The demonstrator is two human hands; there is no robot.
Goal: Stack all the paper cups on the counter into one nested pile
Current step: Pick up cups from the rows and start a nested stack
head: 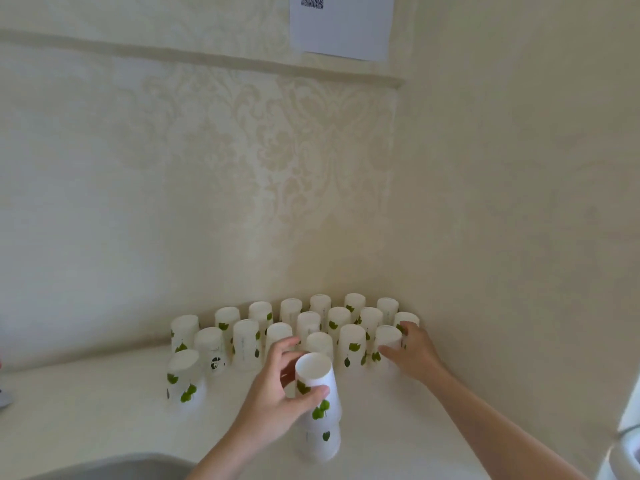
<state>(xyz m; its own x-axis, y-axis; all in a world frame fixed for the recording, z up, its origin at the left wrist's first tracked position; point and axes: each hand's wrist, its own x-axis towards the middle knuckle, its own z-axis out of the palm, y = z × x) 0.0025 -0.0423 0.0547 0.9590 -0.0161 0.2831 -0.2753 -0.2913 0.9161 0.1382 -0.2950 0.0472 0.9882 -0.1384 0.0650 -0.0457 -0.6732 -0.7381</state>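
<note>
Several white paper cups with green leaf prints stand upside down in rows on the pale counter (104,420) near the wall corner. In front of them a short nested pile of upturned cups (320,424) stands on the counter. My left hand (277,393) wraps around the pile's top cup, thumb on its front. My right hand (412,351) reaches to the right end of the rows, and its fingers close around an upturned cup (387,339) still standing on the counter. A lone cup (183,375) stands at the front left of the group.
A grey sink rim (114,465) shows at the bottom left. A white object (627,441) stands at the right edge. A paper sheet with a QR code (343,26) hangs on the patterned wall above.
</note>
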